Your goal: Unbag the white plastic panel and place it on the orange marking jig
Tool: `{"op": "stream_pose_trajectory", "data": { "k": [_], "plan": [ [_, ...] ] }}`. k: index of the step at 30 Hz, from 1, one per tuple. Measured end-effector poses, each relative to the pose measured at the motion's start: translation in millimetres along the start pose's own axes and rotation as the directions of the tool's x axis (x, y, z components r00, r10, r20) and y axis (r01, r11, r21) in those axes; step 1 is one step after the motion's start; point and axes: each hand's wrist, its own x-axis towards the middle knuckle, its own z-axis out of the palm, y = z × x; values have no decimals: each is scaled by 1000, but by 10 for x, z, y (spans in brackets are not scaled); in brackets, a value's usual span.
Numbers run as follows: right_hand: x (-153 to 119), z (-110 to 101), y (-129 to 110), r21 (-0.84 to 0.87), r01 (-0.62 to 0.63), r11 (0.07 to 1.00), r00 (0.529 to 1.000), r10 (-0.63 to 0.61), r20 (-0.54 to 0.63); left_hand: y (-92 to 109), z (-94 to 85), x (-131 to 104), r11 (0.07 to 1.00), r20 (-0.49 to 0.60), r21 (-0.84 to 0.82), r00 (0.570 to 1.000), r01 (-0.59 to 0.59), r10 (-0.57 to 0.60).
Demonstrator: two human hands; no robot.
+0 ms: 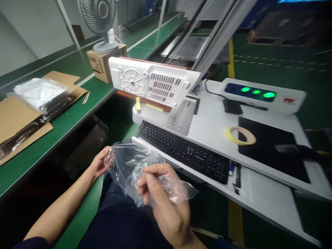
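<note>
Both my left hand and right hand grip the bag over my lap, working it open, with the keyboard at one o'clock.

white worktable, black keyboard, yellow tape roll, black mat, white appliance

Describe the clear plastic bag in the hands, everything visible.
The plastic bag is thin, clear film, crumpled and glossy with creases. It sits low in front of the person, over the lap, just short of the black keyboard. The left hand pinches its left edge; the right hand grips the lower right part with curled fingers, loose film trailing to the right. Whether anything is inside cannot be told.
</note>
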Motion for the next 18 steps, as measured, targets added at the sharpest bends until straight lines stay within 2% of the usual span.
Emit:
{"op": "stream_pose_trajectory", "data": {
  "k": [1,3,5,7,9,10,12,13,14,15,16,18],
  "plan": [
    [59,-16,14,-46,-8,999,1000,8,-9,195,-114,-52,998,-29,5,998,-64,64],
    [227,-51,87,-154,-17,988,998,26,57,537,-266,-172,982,-83,50,979,-183,187],
    [448,-120,247,-295,-34,955,985,82,154,781,-311,-272,957,-118,92,952,-274,284],
    [665,-252,483,-464,-78,882,964,185,190,911,-269,-331,935,-109,103,930,-341,351],
    [811,-458,749,-634,-150,759,931,325,169,931,-176,-356,920,-52,114,923,-374,382],
    [841,-587,874,-703,-182,687,900,404,162,900,-119,-362,917,-11,123,923,-380,384],
    [814,-881,1078,-807,-252,534,807,576,130,759,14,-365,921,104,148,932,-360,347],
    [766,-1035,1147,-848,-283,448,766,638,82,653,91,-364,927,179,163,934,-337,308],
    [704,-1186,1189,-878,-298,375,745,666,31,525,177,-360,935,258,186,933,-302,250],
    [635,-1327,1200,-882,-319,345,754,657,-16,380,274,-353,939,343,222,923,-263,177],
    [563,-1451,1179,-864,-348,363,777,628,-49,221,381,-343,932,432,274,896,-236,100],
    [424,-1635,1041,-743,-436,508,829,548,-111,-118,616,-316,880,606,393,795,-268,-29]
  ]
}}
